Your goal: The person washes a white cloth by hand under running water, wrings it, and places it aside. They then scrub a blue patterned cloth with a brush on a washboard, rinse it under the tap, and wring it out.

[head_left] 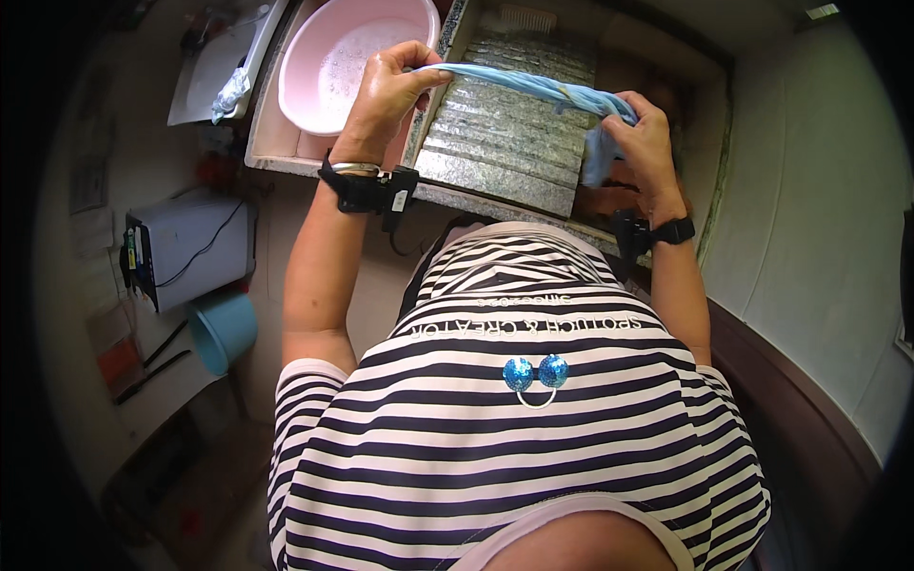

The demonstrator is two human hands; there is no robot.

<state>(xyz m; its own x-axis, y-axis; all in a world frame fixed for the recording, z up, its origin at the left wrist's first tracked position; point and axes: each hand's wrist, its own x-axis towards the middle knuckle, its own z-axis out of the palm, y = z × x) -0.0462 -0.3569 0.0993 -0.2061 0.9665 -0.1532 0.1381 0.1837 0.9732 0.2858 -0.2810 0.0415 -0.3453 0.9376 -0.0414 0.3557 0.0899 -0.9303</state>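
A light blue cloth [519, 81], twisted into a rope, is stretched between my two hands above a ridged stone washboard [505, 143]. My left hand [395, 86] pinches its thin left end, close to the rim of a pink basin [293, 71]. On the other side my right hand [643, 138] is closed round the thicker, bunched end. A loose part of the cloth hangs down below that hand, over the washboard's right edge. Some fingers of the right hand are hidden by the cloth.
Suds lie in the pink basin, which stands in the sink's left part [267, 138]. A brush [528, 19] lies at the washboard's far edge. Lower left are a white box-shaped appliance [195, 247] and a blue bucket [224, 328]. A pale wall [809, 190] rises on the right.
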